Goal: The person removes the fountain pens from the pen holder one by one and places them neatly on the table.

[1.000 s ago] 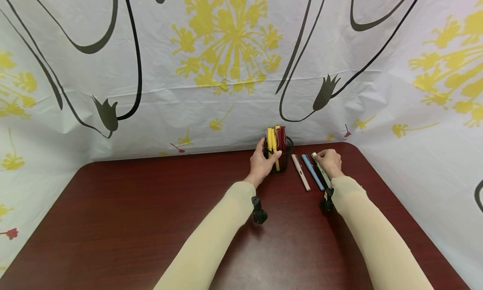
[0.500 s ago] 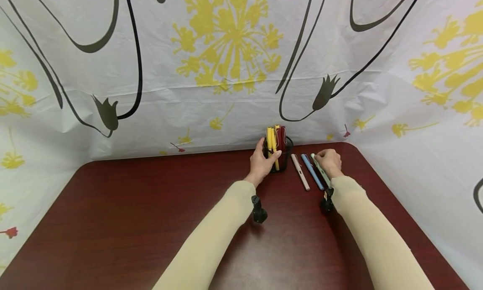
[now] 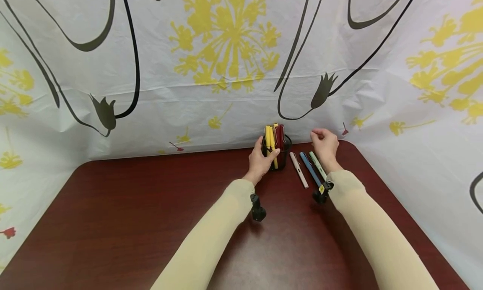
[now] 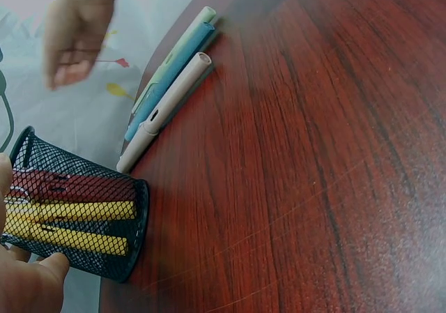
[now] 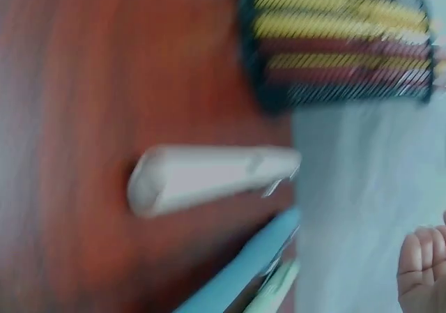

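My left hand [image 3: 259,160] holds a black mesh pen cup [image 3: 281,160] at the table's back edge, fingers and thumb around its side. Yellow pens [image 3: 268,138] and dark red pens [image 3: 281,134] stand in it. To the cup's right lie a pale pinkish pen [image 3: 299,170], a blue pen [image 3: 310,168] and a light green pen [image 3: 317,164], roughly side by side. My right hand [image 3: 326,146] is raised just beyond the green pen, fingers loosely bent, with nothing visible in them. In the left wrist view the right hand [image 4: 80,37] is blurred and apart from the pens.
The dark red-brown wooden table [image 3: 151,223] has rounded back corners. A white sheet [image 3: 151,92] with yellow flowers and dark stems hangs behind it and at both sides. A small black camera sits on each wrist.
My right hand has left the green pen, rising and moving toward the back of the table. The green pen stays beside the blue one. My left hand keeps its hold on the cup.
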Demonstrator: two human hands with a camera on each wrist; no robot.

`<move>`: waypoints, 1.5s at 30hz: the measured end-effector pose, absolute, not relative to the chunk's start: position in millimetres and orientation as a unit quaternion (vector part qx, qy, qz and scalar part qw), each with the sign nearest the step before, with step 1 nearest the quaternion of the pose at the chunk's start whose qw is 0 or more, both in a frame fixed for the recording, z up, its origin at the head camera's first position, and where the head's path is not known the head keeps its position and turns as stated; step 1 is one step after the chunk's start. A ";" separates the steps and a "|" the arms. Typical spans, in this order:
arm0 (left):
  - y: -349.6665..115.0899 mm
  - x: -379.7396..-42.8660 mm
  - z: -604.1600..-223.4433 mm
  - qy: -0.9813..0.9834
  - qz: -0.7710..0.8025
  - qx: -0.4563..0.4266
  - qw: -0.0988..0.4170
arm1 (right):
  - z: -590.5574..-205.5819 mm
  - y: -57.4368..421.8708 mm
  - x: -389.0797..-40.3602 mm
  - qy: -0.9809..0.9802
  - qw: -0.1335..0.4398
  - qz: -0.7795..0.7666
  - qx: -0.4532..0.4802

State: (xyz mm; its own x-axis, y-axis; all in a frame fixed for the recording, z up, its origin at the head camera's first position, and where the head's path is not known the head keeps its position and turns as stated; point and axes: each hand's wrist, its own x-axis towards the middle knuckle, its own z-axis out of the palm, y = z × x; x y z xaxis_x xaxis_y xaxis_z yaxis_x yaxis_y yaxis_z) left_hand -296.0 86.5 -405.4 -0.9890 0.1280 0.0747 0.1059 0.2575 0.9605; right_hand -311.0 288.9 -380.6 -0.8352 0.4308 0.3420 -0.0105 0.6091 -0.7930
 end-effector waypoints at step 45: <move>86.4 -298.0 -406.1 0.798 0.598 0.070 0.004 | -358.0 206.9 -319.6 -0.900 0.198 0.387 -0.027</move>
State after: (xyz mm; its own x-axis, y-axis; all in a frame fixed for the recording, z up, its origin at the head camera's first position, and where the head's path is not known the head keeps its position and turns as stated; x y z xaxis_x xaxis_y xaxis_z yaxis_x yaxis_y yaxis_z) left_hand -298.0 86.4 -406.1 -0.9901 0.1172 0.0771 0.1068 0.2738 0.9558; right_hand -319.6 206.9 -358.0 -0.9204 0.2020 0.3349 -0.1041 0.6989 -0.7076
